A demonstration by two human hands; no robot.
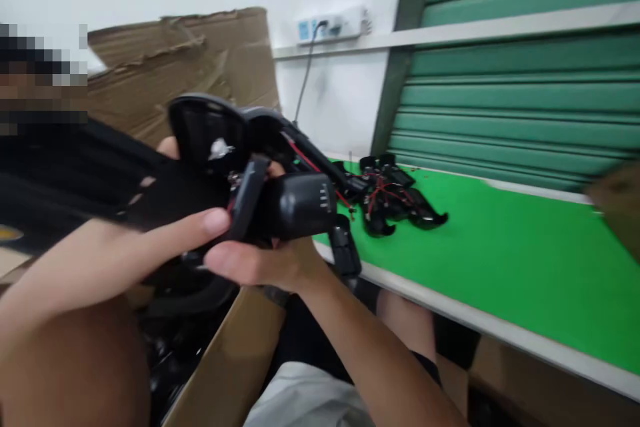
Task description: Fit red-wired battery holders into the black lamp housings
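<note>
Both hands grip a black plastic assembly point(303, 205) held up over a cardboard box. It has a rounded body with small light marks, a hollow shell point(205, 130), a curved strap-like part and thin red wires; its exact kind cannot be told. My left hand point(150, 250) is closed, its thumb pressing a flat black piece point(247, 197). From below, my right hand point(267, 265) is closed round the same assembly, its thumb near that piece. Most of the fingers are hidden behind the plastic. A black rectangular piece point(345, 250) hangs by the table edge.
On the green table point(500, 253) lie several black plastic parts point(390, 200) with red wires. The open cardboard box point(235, 353) below holds black parts. Behind stand cardboard point(240, 60), a power strip point(330, 25) and a green shutter point(515, 100). Another person's black sleeve point(90, 167) is at left.
</note>
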